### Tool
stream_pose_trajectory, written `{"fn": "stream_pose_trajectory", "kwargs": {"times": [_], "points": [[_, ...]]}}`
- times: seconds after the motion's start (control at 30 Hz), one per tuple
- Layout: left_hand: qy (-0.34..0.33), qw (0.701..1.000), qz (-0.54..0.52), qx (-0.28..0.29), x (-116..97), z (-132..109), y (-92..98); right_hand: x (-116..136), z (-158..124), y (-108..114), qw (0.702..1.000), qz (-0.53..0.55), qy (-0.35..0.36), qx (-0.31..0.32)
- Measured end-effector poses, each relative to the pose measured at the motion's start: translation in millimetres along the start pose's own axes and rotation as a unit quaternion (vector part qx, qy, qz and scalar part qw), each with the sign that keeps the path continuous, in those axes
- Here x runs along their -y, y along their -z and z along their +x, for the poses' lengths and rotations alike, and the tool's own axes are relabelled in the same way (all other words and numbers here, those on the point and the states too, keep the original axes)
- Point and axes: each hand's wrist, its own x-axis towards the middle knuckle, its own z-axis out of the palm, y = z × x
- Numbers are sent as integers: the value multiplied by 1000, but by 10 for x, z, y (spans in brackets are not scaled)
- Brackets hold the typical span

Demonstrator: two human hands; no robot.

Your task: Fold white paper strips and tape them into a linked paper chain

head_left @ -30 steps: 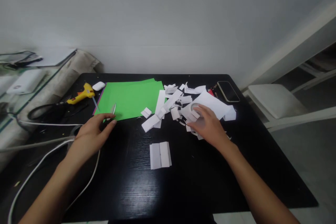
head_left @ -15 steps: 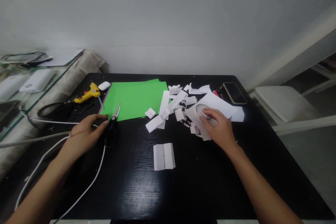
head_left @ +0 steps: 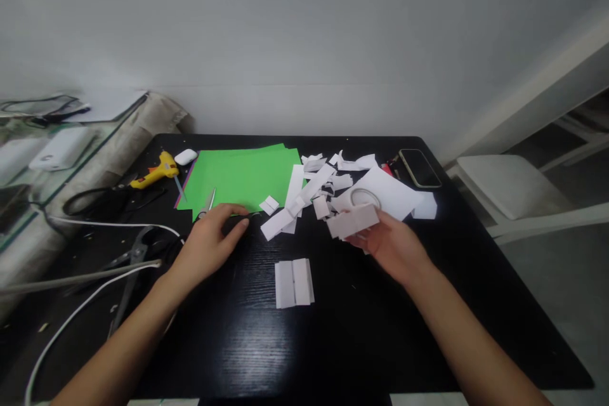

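Here, a white, creased paper strip [head_left: 353,222] is being gripped by the right hand [head_left: 394,248]; whether scissors [head_left: 211,198] are being held by the left hand [head_left: 209,240] cannot be told.

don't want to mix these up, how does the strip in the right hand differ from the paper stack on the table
The strip is held up in the right hand; the stack lies on the table. The strip looks long and narrow; the stack looks broader for its length. Both are white paper.
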Motion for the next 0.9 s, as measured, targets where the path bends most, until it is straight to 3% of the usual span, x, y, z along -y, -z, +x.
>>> {"fn": "stream_pose_trajectory", "kwargs": {"times": [0.1,0.2,0.4,0.6,0.7,0.83,0.9], "points": [[-12,1000,-1,21,-78,53,-50,-106,-75,-141,990,23,-107,85],[-7,999,-1,38,-152,85,-107,-224,-112,-226,984,29,-128,117],[-61,996,13,63,-293,47,-410,-389,-120,-222,989,-28,-56,135],[-66,995,64,38,-199,12,-603,-533,-106,-179,976,-188,62,95],[-63,996,51,26,-176,-11,-599,-547,-137,-184,928,-334,152,67],[-72,997,15,0,-209,-54,-588,-493,-165,-188,813,-505,290,13],[-78,997,-4,-16,-234,-68,-588,-441,-146,-162,782,-535,320,-6]]}}
